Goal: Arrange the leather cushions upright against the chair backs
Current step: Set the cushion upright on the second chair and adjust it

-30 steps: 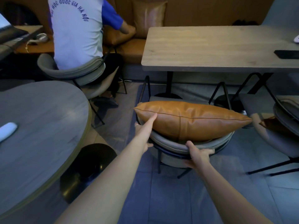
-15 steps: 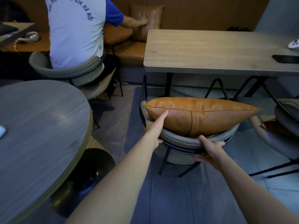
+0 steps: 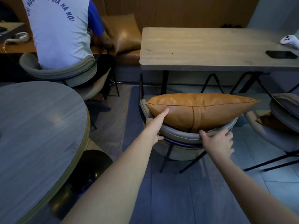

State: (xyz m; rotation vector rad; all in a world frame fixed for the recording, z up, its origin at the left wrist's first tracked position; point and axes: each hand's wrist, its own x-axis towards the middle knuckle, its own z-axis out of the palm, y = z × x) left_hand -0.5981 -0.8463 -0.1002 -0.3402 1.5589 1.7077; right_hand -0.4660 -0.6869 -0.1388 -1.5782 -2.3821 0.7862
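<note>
A tan leather cushion (image 3: 199, 109) stands on its long edge inside a grey chair, leaning on the curved chair back (image 3: 179, 135). My left hand (image 3: 155, 125) is at the chair back's left end, thumb under the rim, index finger stretched out and pressing the cushion's left part. My right hand (image 3: 218, 141) lies over the rim below the cushion's middle seam with its fingers spread, slightly blurred. A second tan cushion (image 3: 127, 34) stands on the bench at the back, touched by another person's hand.
A round table (image 3: 40, 126) is close on my left. The rectangular table (image 3: 202, 49) ahead carries a phone (image 3: 281, 54) and a white controller (image 3: 289, 40). A seated person (image 3: 59, 29) occupies the left chair. Another chair (image 3: 284, 109) at the right holds a brown cushion (image 3: 271, 120).
My right hand has loosened from gripping the chair back and now lies on it with fingers spread. The chair and cushion have shifted right in view. The other person has reached the bench cushion.
</note>
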